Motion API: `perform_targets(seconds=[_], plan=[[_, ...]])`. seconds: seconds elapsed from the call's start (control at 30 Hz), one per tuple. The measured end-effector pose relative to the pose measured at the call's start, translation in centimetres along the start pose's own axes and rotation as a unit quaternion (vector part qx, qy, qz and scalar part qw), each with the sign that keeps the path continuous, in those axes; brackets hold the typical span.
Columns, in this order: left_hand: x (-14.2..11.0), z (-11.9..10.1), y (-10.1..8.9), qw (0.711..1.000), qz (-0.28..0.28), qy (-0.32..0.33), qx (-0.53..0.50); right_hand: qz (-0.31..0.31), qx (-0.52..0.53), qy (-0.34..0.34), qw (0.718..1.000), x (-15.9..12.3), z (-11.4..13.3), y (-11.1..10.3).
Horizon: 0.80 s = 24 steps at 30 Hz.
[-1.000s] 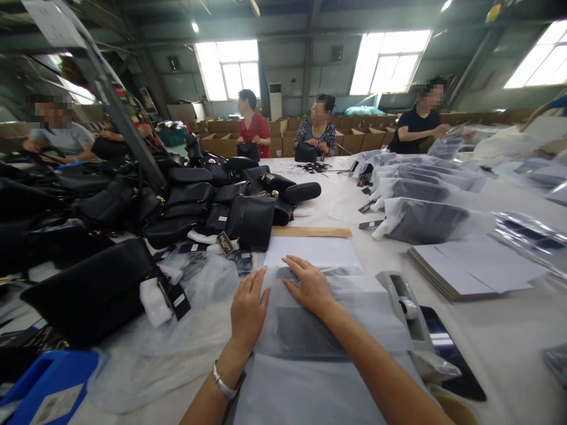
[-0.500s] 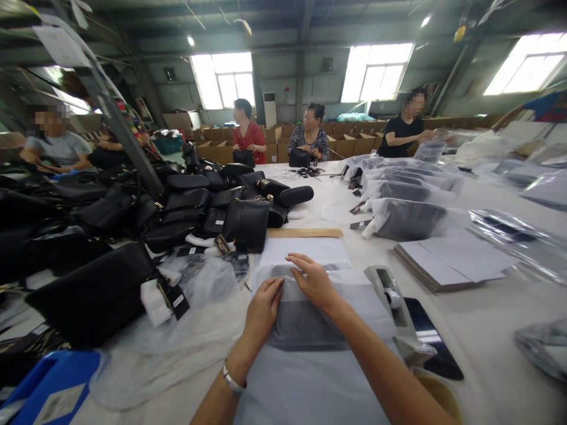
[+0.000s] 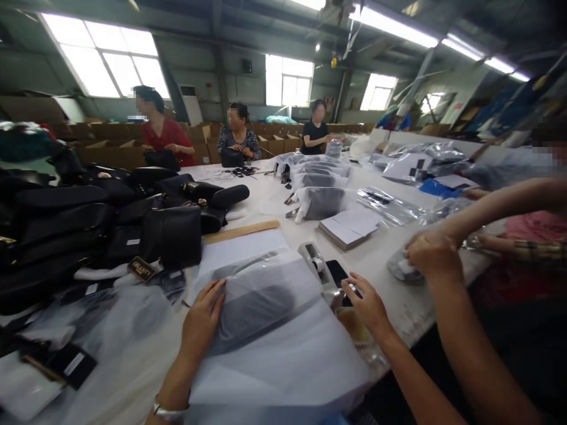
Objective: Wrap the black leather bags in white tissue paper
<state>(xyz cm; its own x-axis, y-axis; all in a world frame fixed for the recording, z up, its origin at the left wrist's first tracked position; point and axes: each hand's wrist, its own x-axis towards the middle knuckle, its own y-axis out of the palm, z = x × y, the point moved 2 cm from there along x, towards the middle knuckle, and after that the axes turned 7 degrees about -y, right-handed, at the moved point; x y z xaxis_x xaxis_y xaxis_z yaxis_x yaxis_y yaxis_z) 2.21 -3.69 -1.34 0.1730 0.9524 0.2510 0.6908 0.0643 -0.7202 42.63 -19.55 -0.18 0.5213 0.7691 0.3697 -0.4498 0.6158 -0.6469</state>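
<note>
My left hand (image 3: pixel 201 321) lies flat, fingers together, on the left edge of a dark bag wrapped in a translucent white plastic bag (image 3: pixel 261 304) on the table in front of me. My right hand (image 3: pixel 367 304) is off the bag, out to the right. Its fingers curl down in a pinch beside the grey tape dispenser (image 3: pixel 315 261) and a dark phone (image 3: pixel 338 273). What the fingers hold, if anything, I cannot make out. A brownish tape roll (image 3: pixel 352 326) sits just under that hand.
Black handbags (image 3: pixel 88 224) are heaped at the left, with wrapped bags (image 3: pixel 321 200) and a cardboard stack (image 3: pixel 349 227) further along the table (image 3: pixel 266 195). Another person's hand (image 3: pixel 432 255) at the right presses on a plastic packet (image 3: pixel 398 268). Three people work at the far end.
My view has swung right. My right hand left the wrapped bag and moved right to the tape dispenser. My left hand stays on the bag, now flat on its left edge.
</note>
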Motion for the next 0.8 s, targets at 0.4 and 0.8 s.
perform_targets(seconds=[0.4, 0.8], plan=[[0.0, 0.3, 0.1, 1.000, -0.009, 0.016, -0.008, 0.050, 0.236, 0.157, 0.958, -0.4, 1.6, 2.4], [-0.2, -0.5, -0.2, 1.000, -0.008, 0.022, 0.006, -0.049, 0.228, 0.100, 0.967, -3.0, 4.7, -0.7]])
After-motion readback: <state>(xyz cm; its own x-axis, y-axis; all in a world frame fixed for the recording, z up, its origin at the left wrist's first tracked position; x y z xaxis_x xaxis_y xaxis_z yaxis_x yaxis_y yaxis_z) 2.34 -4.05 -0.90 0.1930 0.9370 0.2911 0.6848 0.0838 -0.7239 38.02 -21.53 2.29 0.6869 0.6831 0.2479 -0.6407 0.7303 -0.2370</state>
